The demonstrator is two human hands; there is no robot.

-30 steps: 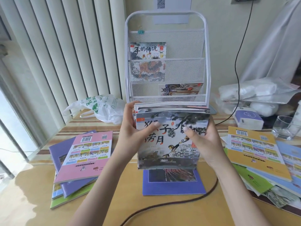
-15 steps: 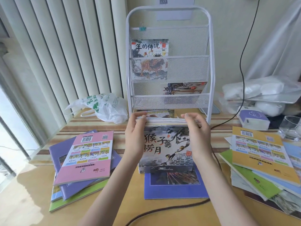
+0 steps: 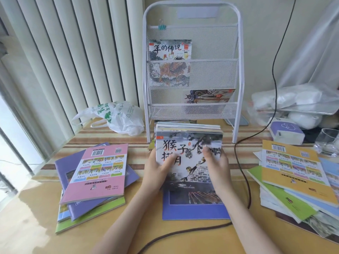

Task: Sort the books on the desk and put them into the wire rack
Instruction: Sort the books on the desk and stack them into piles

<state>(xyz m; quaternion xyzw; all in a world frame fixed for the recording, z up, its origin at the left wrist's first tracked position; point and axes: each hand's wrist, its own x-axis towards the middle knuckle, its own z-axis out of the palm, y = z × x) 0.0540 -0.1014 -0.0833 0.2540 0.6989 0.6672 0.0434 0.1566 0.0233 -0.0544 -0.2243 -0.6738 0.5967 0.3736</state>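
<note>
Holding a stack of books [image 3: 189,143] upright on edge at the middle of the desk [image 3: 36,226], just in front of the wire rack [image 3: 192,110]. Gripping the stack's left side with the left hand [image 3: 157,169], thumb lying across the front cover, other fingers hidden behind. Gripping the right side with the right hand [image 3: 217,167] in the same way, thumb on the cover near the painted branch. Facing the camera with a grey ink-painting cover bearing large black and red characters. Resting the stack's lower edge on or just over a blue book [image 3: 194,208] lying flat on the desk; contact not discernible.

Standing in the rack's upper pocket at the left: one picture book [image 3: 169,52], upright, cover forward. Sitting in the lower pocket at the right: a second book [image 3: 209,96], top part showing above the mesh.

Lying to the left of the hands: a fanned pile with a pink book [image 3: 99,173] on top, back cover up, over purple and green ones. Lying to the right: another pile topped by a yellow book [image 3: 291,167], back cover up.

Also lying on the desk: a white plastic bag [image 3: 119,116] left of the rack, a black cable [image 3: 240,162] running past the right hand, a tissue pack [image 3: 286,130] and a clear glass [image 3: 328,142] at far right.
</note>
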